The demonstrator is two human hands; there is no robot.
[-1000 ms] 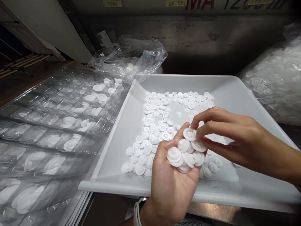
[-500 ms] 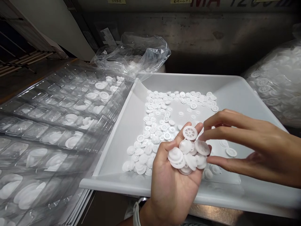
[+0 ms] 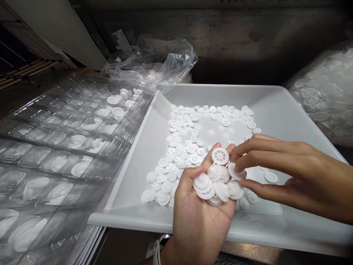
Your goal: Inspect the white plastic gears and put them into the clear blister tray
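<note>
My left hand is cupped, palm up, around a small heap of white plastic gears, round with stepped hubs. A spoked gear stands out at the top of the heap, near my fingertips. From the right, my right hand has its thumb and fingertips closed on the edge of one gear at the heap's right side. Its fingers cover part of that gear. Beneath both hands is a grey tray with many more loose gears scattered over its floor.
At left lie stacked clear plastic blister trays, some pockets holding white parts. An open clear bag stands behind the grey tray. A full bag of white gears is at the right. A dark metal surface rises behind.
My right hand's fingertips have come in from beside the heap onto the gear at its right edge. My left hand still holds the heap. The view has shifted slightly.
</note>
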